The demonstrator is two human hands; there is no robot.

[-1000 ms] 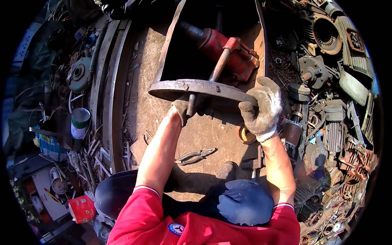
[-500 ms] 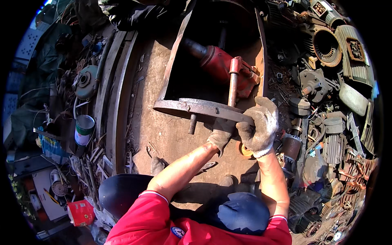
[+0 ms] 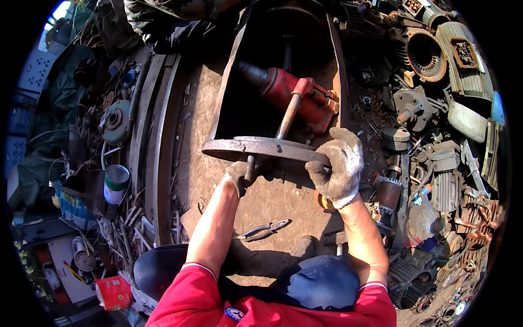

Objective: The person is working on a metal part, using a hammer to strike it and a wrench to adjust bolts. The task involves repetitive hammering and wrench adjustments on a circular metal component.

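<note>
A rusty round flange [image 3: 261,146] forms the near end of a dark metal frame [image 3: 231,71]. My right hand [image 3: 342,169], in a dirty knit glove, is closed around the flange's right rim, thumb in front. Under the left part of the flange is my gloved left hand [image 3: 236,175], right beside a threaded stud [image 3: 250,168] that points down toward me. Its fingers are mostly hidden by the stud and the flange. Inside the frame a red hydraulic jack [image 3: 305,103] lies tilted, with a metal rod [image 3: 288,116] reaching from it to the flange.
Pliers [image 3: 264,230] lie on the ground between my knees. Long metal bars [image 3: 158,141] run along the left, near a paint can [image 3: 115,185]. Motor housings [image 3: 427,57] and scrap parts crowd the right. Another person's dark clothing [image 3: 180,24] shows at the top.
My left hand has moved left beneath the flange, from near its middle to the threaded stud. The right hand stays on the rim. The pliers now show fully.
</note>
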